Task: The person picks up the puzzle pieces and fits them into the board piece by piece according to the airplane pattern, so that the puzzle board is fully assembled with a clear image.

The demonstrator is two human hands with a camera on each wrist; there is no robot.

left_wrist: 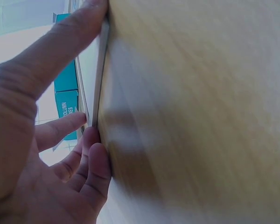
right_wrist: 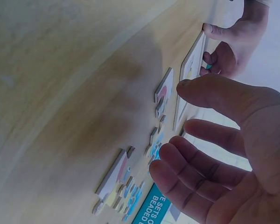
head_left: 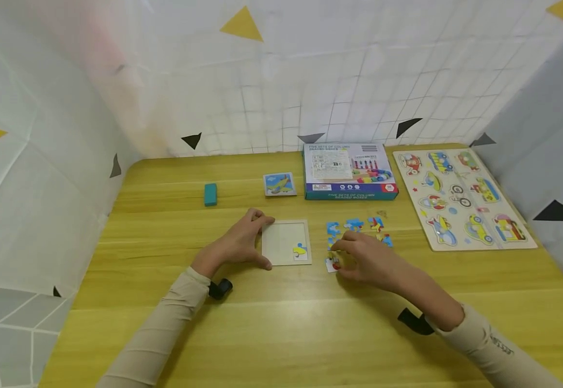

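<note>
A square wooden puzzle tray [head_left: 277, 242] lies on the table with one yellow-and-blue jigsaw piece [head_left: 300, 251] in its lower right corner. My left hand [head_left: 242, 241] holds the tray by its left side, thumb at the near corner and fingers at the far corner. To the right, my right hand [head_left: 370, 258] hovers over loose jigsaw pieces, with thumb and fingers apart and nothing seen between them in the right wrist view. Beneath its fingertips lies a white-and-red piece [head_left: 331, 264]. Several blue pieces [head_left: 354, 224] lie beyond the hand, some partly covered by it.
Behind the tray lies a small airplane picture puzzle [head_left: 279, 184], with a teal block [head_left: 210, 194] to its left. A beaded-box carton [head_left: 350, 171] stands at the back. A wooden vehicle puzzle board [head_left: 463, 199] lies at the right.
</note>
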